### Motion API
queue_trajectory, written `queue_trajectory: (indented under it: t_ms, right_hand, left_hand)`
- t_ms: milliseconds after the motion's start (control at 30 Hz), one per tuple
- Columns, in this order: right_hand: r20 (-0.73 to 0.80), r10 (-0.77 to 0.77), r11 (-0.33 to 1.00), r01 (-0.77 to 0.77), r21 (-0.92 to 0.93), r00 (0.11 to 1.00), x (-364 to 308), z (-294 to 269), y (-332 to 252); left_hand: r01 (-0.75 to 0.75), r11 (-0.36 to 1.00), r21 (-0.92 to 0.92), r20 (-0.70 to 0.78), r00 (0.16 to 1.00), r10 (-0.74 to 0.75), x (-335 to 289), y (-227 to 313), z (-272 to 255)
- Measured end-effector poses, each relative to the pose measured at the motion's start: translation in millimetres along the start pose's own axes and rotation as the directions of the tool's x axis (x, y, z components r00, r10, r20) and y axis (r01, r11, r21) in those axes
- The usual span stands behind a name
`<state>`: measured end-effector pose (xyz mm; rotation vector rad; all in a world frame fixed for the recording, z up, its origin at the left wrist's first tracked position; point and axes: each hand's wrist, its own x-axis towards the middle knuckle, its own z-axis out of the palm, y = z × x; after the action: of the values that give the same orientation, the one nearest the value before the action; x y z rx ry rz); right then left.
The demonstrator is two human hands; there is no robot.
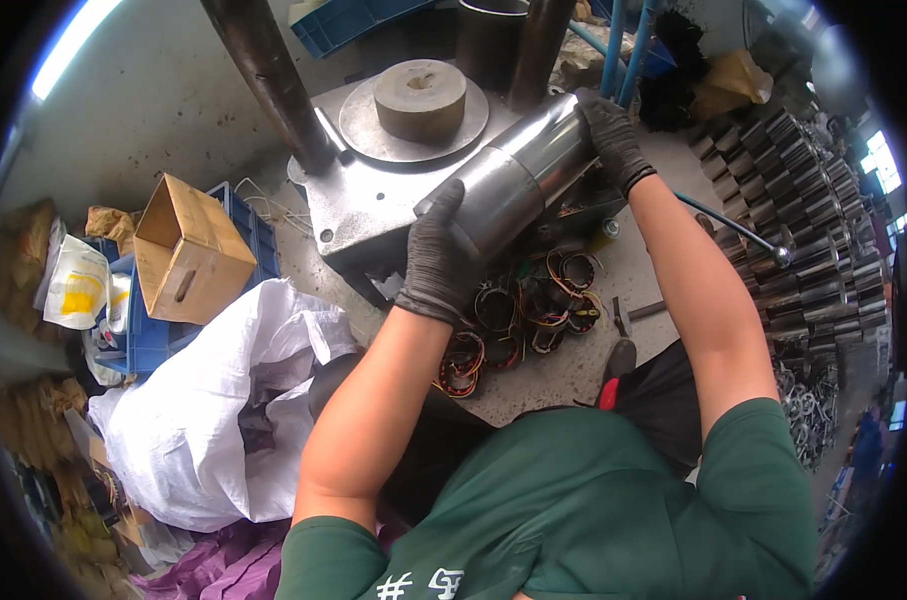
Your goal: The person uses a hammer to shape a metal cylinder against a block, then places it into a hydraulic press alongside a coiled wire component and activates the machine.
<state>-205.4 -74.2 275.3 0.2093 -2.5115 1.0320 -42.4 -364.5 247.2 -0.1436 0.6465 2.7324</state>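
Note:
A shiny metal cylinder (pixel 508 185) lies tilted across my two hands, its right end higher and farther away. My left hand (pixel 441 255), in a dark glove, grips its near left end with the thumb on top. My right hand (pixel 613 140), gloved too, is closed around the far right end. Behind the cylinder stands a metal press table (pixel 358 215), and it overlaps the table's front right part. On the table a thick round block (pixel 420 118) rests on a flat disc (pixel 363 130). The fingers under the cylinder are hidden.
Wound copper stators with coloured wires (pixel 498 310) lie on the floor below. To the right are stacked metal cylinders (pixel 783 200) and a ball-ended lever (pixel 738 230). A white woven sack (pixel 203 420), a cardboard box (pixel 188 250) and blue crates (pixel 153 340) stand left. Steel columns (pixel 273 85) rise behind.

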Motion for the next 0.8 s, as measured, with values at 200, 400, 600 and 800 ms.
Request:
queue_trajectory:
  t_ms: [200,400,600,800]
  right_hand:
    - [0.321,0.323,0.808,-0.436,0.396,0.89,-92.6,-45.8,-18.7]
    - [0.423,0.814,0.293,-0.91,0.293,0.399,-237.6,-41.6,109.5]
    - [0.363,0.847,0.449,-0.888,-0.096,0.389,-390.1,-49.5,330.8]
    - [0.466,0.868,0.351,-0.876,-0.329,0.173,-404.8,-29.8,322.6]
  left_hand:
    - [0.204,0.979,0.024,-0.241,0.951,-0.192,-18.5,-6.1,-6.7]
    - [0.537,0.842,0.053,-0.601,0.69,-0.403,-52.9,-105.4,-5.4]
    - [0.696,0.678,0.236,-0.755,0.571,-0.323,-21.1,-298.9,-126.4]
    - [0.645,0.762,-0.056,-0.817,0.409,-0.406,-33.7,-352.4,-182.9]
